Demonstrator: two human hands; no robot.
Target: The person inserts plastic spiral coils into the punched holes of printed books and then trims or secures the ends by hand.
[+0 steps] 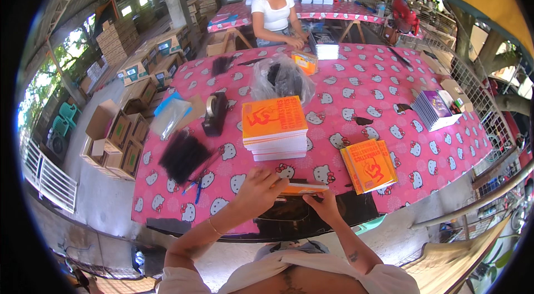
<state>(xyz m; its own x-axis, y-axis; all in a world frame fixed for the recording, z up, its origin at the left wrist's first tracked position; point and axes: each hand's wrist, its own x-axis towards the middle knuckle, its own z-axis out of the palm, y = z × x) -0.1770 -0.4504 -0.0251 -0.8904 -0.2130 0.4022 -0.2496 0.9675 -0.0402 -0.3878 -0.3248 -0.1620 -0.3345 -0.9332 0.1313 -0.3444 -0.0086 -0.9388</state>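
Close to the table's near edge, an orange-covered notebook is held low and nearly edge-on between my hands. My left hand is closed at its left end, fingers bent over the edge. At the right end my right hand pinches it with the thumb. Just beyond stands a tall stack of orange-covered notebooks with white pages. To the right lies a smaller pile of orange spiral-bound notebooks. A dark board or sheet lies under my hands.
On the pink patterned table lie a bundle of thin black strips, pens, a tape dispenser and a clear plastic bag. Purple books are stacked at right. Across the table sits a person. Cardboard boxes stand left.
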